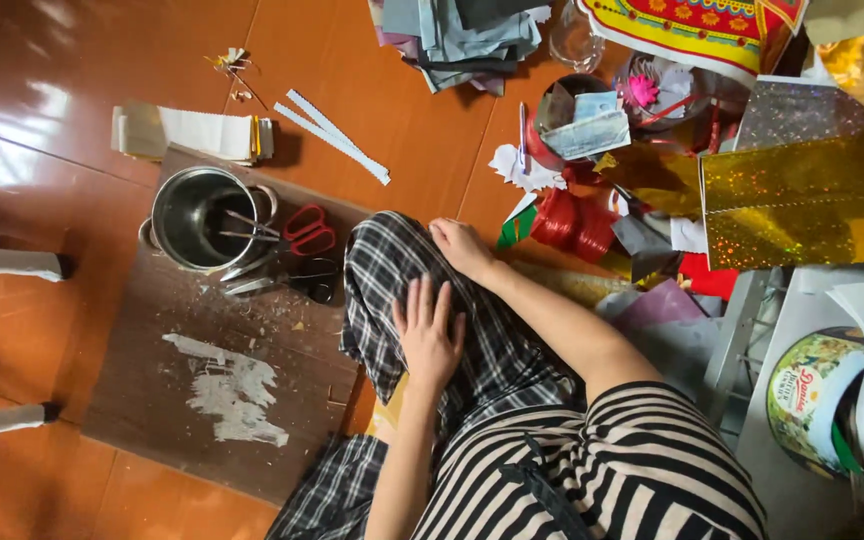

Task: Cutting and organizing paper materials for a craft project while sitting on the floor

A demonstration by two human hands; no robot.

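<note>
Head view: left hand (426,335) flat, fingers spread on plaid knee (402,270); right hand (460,245) loosely curled there, gripping nothing. Round green-labelled tin (812,395) far right; bare floor (42,80) top left.

- single head cam, looks steeply down from above the person's lap
- close range: plaid knee (402,270) mid-frame, striped torso at bottom edge
- wooden board (152,390) left, craft clutter right

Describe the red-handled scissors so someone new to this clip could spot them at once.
Start at the dark wooden board on the orange floor, then find the steel pot at its top end. The red-handled scissors lie just right of the pot; the other tools there are black or bare metal.
</note>
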